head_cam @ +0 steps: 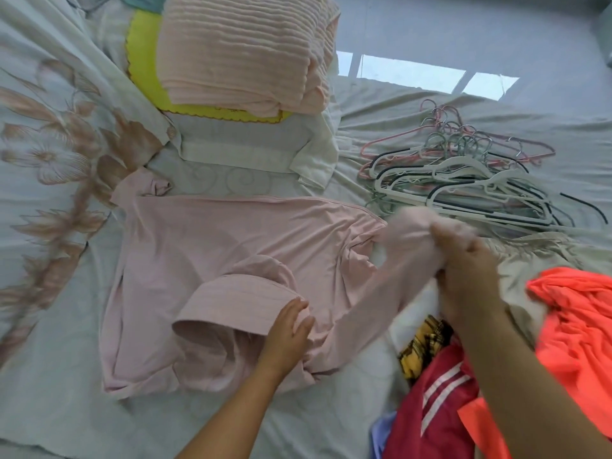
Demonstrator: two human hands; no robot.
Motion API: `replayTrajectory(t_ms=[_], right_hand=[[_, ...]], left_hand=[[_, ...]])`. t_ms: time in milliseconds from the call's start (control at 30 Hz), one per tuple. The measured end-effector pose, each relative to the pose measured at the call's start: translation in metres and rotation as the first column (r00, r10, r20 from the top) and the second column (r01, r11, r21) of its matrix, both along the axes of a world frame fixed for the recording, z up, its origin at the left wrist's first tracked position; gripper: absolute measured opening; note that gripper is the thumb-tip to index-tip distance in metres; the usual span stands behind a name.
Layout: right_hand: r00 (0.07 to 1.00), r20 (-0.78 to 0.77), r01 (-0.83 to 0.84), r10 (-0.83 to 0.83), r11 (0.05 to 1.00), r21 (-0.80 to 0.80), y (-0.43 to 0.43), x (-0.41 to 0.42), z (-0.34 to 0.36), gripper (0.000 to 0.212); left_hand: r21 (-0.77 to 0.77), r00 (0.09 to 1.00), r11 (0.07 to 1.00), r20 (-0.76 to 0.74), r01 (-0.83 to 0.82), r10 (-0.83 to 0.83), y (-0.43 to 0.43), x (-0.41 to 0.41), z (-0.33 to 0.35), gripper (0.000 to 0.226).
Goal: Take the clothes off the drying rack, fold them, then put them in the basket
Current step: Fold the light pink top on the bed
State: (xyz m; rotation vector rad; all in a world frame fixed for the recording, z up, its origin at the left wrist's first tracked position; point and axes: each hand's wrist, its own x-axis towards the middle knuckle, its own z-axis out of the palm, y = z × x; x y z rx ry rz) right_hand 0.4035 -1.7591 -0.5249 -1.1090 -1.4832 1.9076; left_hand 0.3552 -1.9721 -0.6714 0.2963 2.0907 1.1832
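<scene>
The left hand [288, 327] lies flat on the pink top [238, 240], fingers fairly straight and loose, pressing the cloth just beside a ribbed band [231, 301]. The right hand [463, 260] is clenched around the bunched end of the top's sleeve [381, 286] and holds it just above the bed. That hand is blurred, so I cannot make out the single fingers.

Near the right hand, further up the bed, lies a tangled heap of hangers [463, 180] in white, pink, green and black. Under and beside the right forearm is an unfolded pile:
- a bright orange garment [579, 313];
- a red garment with white stripes [430, 402];
- a yellow-and-black patterned cloth [424, 339];
- a beige garment [536, 260].

The forearm hides part of this pile. Beyond the pink top lies a folded cream garment [238, 154]. Further on sits a folded peach ribbed garment [245, 51], stacked on a yellow piece [145, 58]. A floral cover [49, 144] fills the left side.

The pink top lies on the pale bed sheet [49, 385] in the middle of the view, spread mostly flat with its body creased. Its left edge is doubled under, and a small knot of fabric rises at the upper left corner. The ribbed band curls up from the body in an arc and opens in a loop next to the left hand. The sleeve runs taut from beside the left hand up to the right hand.
</scene>
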Motion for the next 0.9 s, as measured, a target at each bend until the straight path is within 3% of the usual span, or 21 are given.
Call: replayTrajectory(t_ms=[67,133,200,233,267,333,400,433,500,533,600,633,667,800,867,900], right_hand=[[0.994,0.015,-0.104,0.104,0.994,0.014,-0.047,-0.035,-0.003,0.032],[0.966,0.036,-0.259,0.257,0.962,0.087,-0.102,-0.07,-0.01,0.027],[0.836,0.126,-0.549,0.535,0.814,0.19,-0.157,-0.093,-0.023,0.01],[0.721,0.23,-0.692,0.654,0.696,0.191,-0.176,-0.096,-0.035,0.026],[0.622,0.353,-0.78,0.699,0.597,0.191,-0.185,-0.092,-0.053,0.046],[0.571,0.508,-0.808,0.645,0.55,0.209,-0.18,-0.073,-0.078,0.054],[0.522,0.686,-0.817,0.507,0.527,0.233,-0.159,-0.047,-0.103,0.046],[0.467,0.772,-0.827,0.431,0.523,0.208,-0.146,-0.033,-0.115,0.046],[0.363,0.856,-0.817,0.368,0.567,0.103,-0.125,-0.008,-0.131,0.049],[0.31,0.868,-0.812,0.389,0.583,0.029,-0.119,0.003,-0.137,0.051],[0.203,0.861,-0.826,0.466,0.553,-0.104,-0.117,0.018,-0.147,0.046],[0.195,0.851,-0.829,0.488,0.546,-0.123,-0.12,0.023,-0.152,0.036],[0.212,0.842,-0.826,0.497,0.551,-0.117,-0.122,0.026,-0.154,0.022],[0.35,0.838,-0.792,0.418,0.61,0.026,-0.125,0.034,-0.16,0.02],[0.428,0.786,-0.746,0.446,0.666,0.029,-0.12,0.037,-0.157,0.012],[0.461,0.753,-0.726,0.47,0.687,0.015,-0.119,0.039,-0.154,0.012]], left_hand=[[0.036,0.954,0.975,0.218,-0.218,0.205,-0.011,-0.006,0.003,0.035],[0.081,0.845,0.91,0.412,-0.406,0.341,-0.022,-0.012,0.007,0.042],[0.064,0.747,0.862,0.534,-0.503,0.396,-0.033,-0.014,0.011,0.029],[0.035,0.685,0.845,0.603,-0.534,0.408,-0.042,-0.012,0.01,0.014],[0.018,0.614,0.824,0.677,-0.566,0.407,-0.049,-0.01,0.012,0.015],[0.108,0.55,0.783,0.769,-0.613,0.325,-0.069,-0.005,0.003,0.033],[0.083,0.475,0.7,0.79,-0.709,0.387,-0.096,-0.006,-0.01,0.051],[0.065,0.439,0.672,0.802,-0.738,0.404,-0.108,-0.01,-0.011,0.047],[0.029,0.439,0.668,0.774,-0.744,0.455,-0.129,-0.024,-0.011,0.015],[0.035,0.487,0.684,0.727,-0.729,0.483,-0.138,-0.033,-0.009,0.008],[-0.023,0.572,0.7,0.557,-0.714,0.602,-0.153,-0.059,-0.012,0.008],[-0.08,0.606,0.698,0.433,-0.712,0.667,-0.161,-0.074,-0.017,0.009],[-0.12,0.633,0.692,0.316,-0.712,0.707,-0.166,-0.088,-0.022,0.012],[-0.186,0.644,0.647,0.085,-0.739,0.76,-0.166,-0.129,-0.029,0.034],[-0.314,0.749,0.699,-0.064,-0.642,0.659,-0.167,-0.146,-0.038,0.065],[-0.384,0.817,0.734,-0.111,-0.561,0.566,-0.169,-0.154,-0.044,0.068]])
